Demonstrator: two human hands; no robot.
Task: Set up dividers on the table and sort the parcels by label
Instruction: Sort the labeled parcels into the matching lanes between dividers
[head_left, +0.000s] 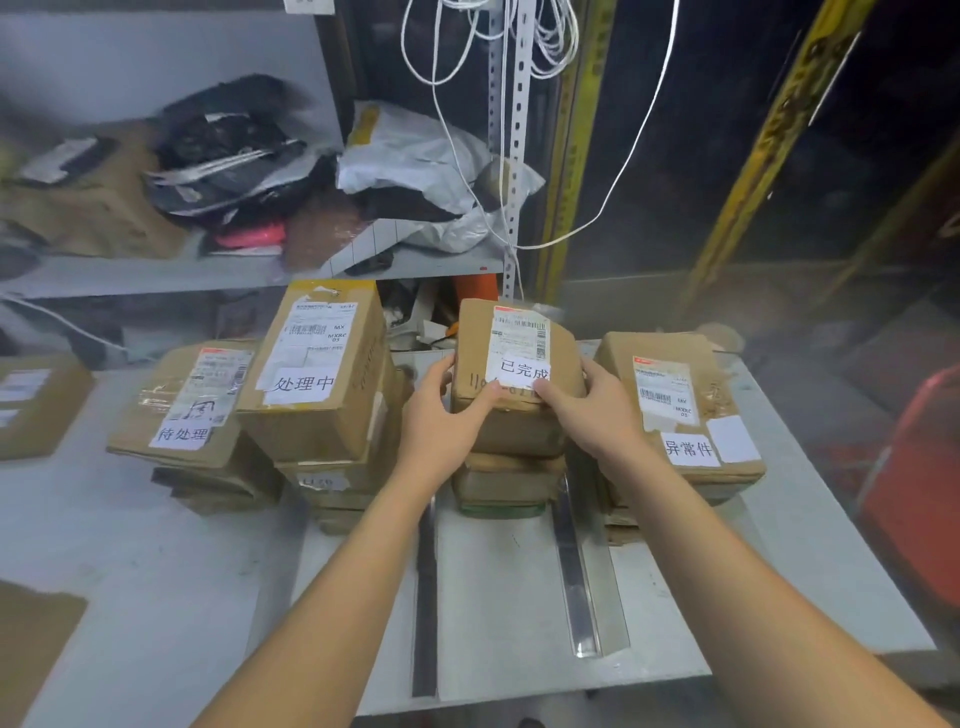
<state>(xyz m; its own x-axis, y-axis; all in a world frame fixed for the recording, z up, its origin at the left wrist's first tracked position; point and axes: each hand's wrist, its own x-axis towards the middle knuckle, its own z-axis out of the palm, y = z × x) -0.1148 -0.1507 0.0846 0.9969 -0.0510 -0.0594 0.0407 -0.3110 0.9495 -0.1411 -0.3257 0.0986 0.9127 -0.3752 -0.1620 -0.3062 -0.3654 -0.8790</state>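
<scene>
My left hand (439, 415) and right hand (592, 410) grip the 已完成 parcel (519, 434) by its sides, atop the stack (506, 483) between the two dividers (573, 564). Labelled stacks (322, 421) flank that parcel. One box (36, 402) far left of it looks unsorted, so I judge the task nearly done.

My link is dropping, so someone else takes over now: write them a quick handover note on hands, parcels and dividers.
Left hand and right hand both grip the 已完成 parcel, atop the third stack.
A dark divider and a shiny divider lie on the table, flanking that stack.
Done: 待处理 stack, 处理中 stack and 异常件 stack stand alongside.
Left: release this parcel; the far-left parcel, label unreadable, looks unsorted.
</scene>
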